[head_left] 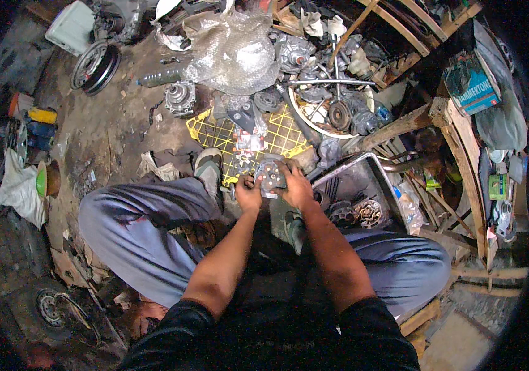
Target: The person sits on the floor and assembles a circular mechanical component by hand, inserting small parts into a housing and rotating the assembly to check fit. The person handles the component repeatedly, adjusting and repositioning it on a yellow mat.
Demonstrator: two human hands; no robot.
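Plate (272, 177) between left grip (249, 196), right grip (298, 189)

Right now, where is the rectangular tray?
In the head view, the tray is right of centre, between the right hand and the wooden frame, holding round metal parts.

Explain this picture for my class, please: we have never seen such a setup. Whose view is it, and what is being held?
There is no robot here, just a person's bare hands. The single picture comes from a wide fisheye camera on the person's head, looking down, so straight edges bend near the rim. The left hand and right hand hold a rounded grey part between them. Ahead, a yellow grid lies on the ground with smaller items on it. To the right, a tray holds metal parts. Further ahead lies a crumpled clear plastic sheet.
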